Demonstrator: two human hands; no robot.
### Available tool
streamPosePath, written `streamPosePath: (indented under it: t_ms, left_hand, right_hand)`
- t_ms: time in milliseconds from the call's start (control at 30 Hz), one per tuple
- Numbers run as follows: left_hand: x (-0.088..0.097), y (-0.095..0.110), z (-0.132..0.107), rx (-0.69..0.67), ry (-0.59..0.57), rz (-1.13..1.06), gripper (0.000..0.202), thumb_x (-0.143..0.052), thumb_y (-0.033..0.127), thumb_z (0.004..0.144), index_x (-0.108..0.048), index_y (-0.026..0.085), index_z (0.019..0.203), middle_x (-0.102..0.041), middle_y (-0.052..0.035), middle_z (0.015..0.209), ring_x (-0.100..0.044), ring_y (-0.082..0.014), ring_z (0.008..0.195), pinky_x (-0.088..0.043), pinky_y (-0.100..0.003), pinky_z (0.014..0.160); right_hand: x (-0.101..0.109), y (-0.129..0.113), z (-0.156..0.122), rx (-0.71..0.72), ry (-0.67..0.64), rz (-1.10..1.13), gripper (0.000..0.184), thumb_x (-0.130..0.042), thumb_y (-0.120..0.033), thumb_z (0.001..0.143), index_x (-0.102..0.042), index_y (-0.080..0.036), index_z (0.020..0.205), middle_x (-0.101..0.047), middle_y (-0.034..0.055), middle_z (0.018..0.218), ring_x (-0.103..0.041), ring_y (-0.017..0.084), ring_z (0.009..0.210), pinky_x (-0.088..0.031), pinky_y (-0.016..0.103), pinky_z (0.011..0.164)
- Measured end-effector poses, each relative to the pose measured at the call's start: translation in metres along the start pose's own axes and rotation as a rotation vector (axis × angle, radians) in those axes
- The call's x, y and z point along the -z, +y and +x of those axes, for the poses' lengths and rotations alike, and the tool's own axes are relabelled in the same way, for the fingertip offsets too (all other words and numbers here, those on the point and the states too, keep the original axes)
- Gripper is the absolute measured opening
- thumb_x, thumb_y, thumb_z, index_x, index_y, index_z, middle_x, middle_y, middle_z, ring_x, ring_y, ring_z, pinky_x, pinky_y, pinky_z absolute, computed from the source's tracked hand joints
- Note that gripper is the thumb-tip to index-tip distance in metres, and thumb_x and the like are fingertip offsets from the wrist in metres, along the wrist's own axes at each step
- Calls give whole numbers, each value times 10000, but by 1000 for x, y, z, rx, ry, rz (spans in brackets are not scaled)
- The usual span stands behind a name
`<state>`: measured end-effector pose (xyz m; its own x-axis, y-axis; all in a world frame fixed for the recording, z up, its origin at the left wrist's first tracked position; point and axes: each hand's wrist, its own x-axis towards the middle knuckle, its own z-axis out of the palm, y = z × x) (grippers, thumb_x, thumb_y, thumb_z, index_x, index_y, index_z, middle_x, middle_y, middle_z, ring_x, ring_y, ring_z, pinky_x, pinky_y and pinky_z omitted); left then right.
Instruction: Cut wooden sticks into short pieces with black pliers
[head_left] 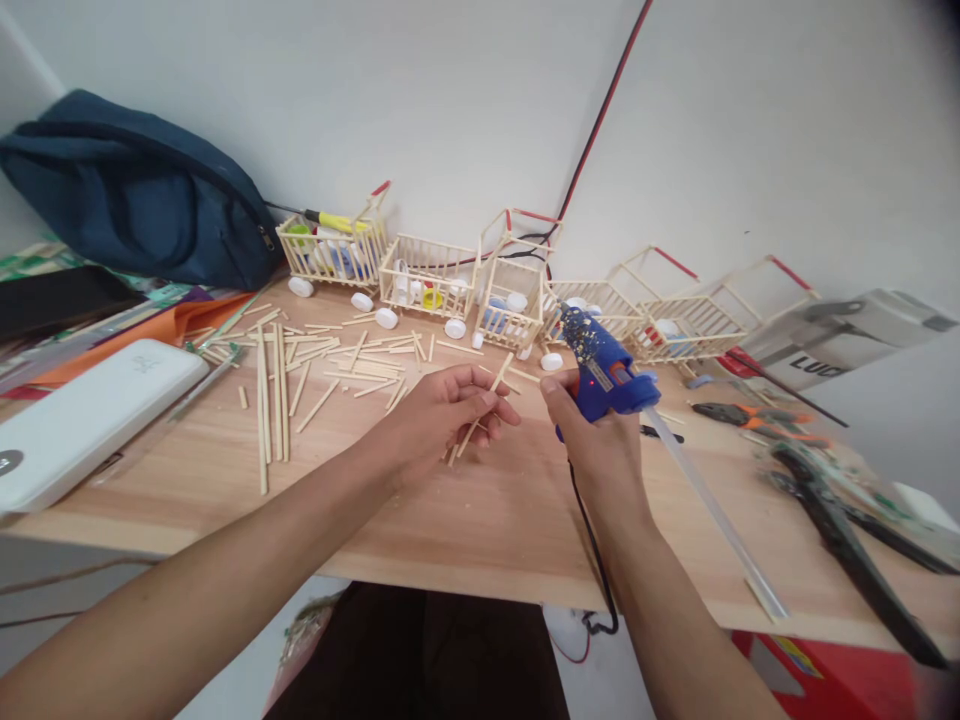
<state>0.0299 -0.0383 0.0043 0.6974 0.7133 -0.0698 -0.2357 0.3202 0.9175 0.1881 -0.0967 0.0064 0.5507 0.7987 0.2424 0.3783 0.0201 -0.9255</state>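
Between the thumb and fingers of my left hand (457, 415) are thin wooden sticks (501, 374), held slanting over the table's middle. My right hand (604, 450) is wrapped round the handle of a blue hot glue gun (600, 365), whose nozzle points up toward the wall. A long clear glue stick (712, 510) juts out of its back end. Loose wooden sticks (281, 395), long and short, lie scattered to the left of my left hand. Behind both hands stand several miniature shopping carts (431, 275) built from such sticks, with white wheels and red-tipped handles.
A dark blue bag (142, 190) leans at the back left, with a white power bank (97, 420) in front. Orange-handled pliers (757, 415) and a black-handled tool (847, 545) lie at right. A black cord (589, 530) hangs from the glue gun over the table's front edge.
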Motion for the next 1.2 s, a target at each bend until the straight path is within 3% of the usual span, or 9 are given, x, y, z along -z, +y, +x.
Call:
streamPosePath:
  t_ms: [567, 1200]
  left_hand:
    - [2, -1, -1, -7, 8, 16, 223, -690, 275, 784, -548, 135, 886, -687, -68, 836, -590, -88, 597, -447, -201, 536]
    - [2, -3, -1, -10, 26, 2, 188, -682, 224, 784, -522, 139, 836, -691, -70, 793, -591, -87, 574, -450, -194, 527]
  right_hand:
    - [0, -2, 0, 45, -6, -13, 204, -649, -370, 764, -554, -194, 723, -498, -42, 632, -439, 99, 539, -377, 255, 536]
    - [-2, 0, 0, 8, 16, -36, 209, -666, -380, 730, -563, -201, 700, -495, -39, 600, -442, 111, 522, -364, 266, 509]
